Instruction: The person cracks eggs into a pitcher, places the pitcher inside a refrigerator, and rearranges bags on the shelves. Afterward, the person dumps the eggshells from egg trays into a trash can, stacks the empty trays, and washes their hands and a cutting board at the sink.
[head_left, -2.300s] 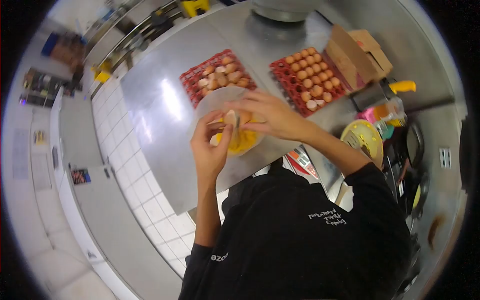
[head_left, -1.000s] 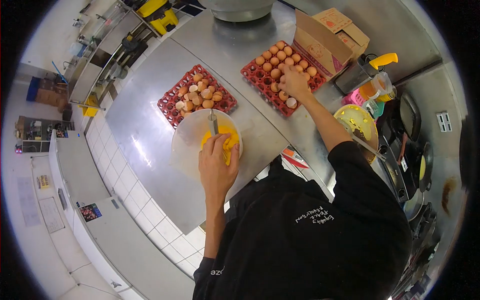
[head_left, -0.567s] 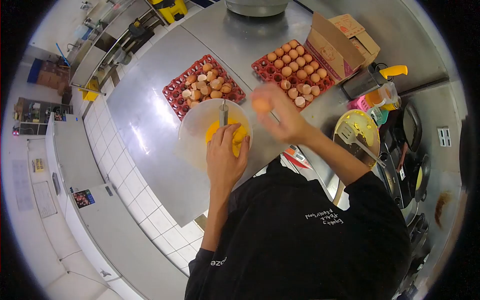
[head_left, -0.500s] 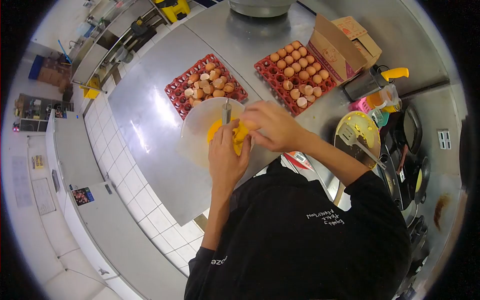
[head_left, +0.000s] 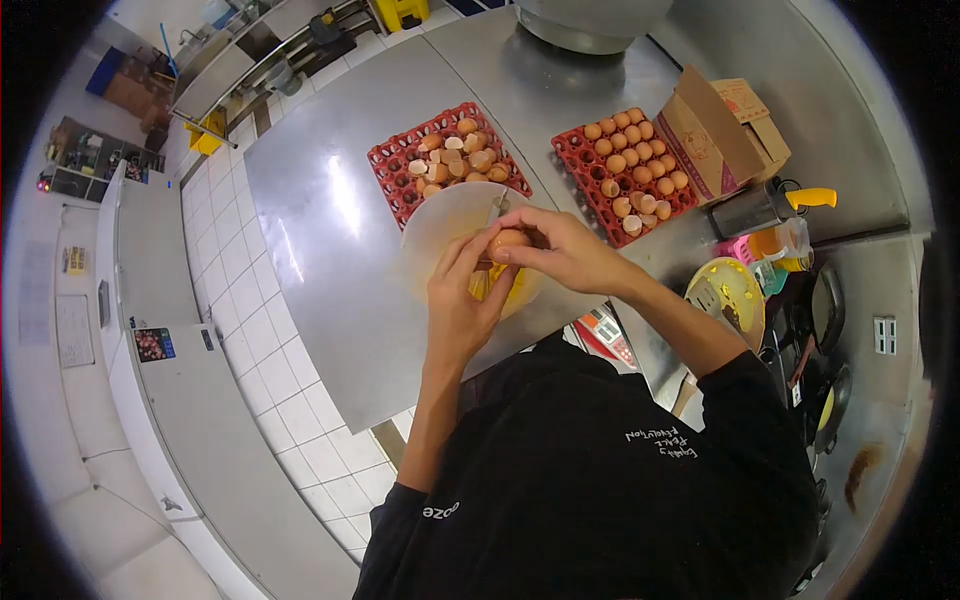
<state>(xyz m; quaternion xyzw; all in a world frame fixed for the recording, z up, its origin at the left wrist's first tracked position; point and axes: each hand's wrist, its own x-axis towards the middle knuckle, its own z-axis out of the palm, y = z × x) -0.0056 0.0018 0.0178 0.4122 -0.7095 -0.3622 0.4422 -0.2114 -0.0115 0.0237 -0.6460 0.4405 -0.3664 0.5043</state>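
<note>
Holds an egg between right hand and left hand, over a bowl of yolk. Has a shell tray beyond the left hand, an egg tray beyond the right.

Both hands now seem to grip the egg, earlier in the right hand alone.

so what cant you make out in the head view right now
All in the head view:
Underside of the smooth brown egg: hidden by the left hand and right hand; cracks there can't be told.
Lower part of the slim silver metal handle: behind the hands.
Much of the yellow contents in the round translucent plastic bowl: covered by the hands.
Top of the large grey metal vessel: cut off by the upper edge.
</note>
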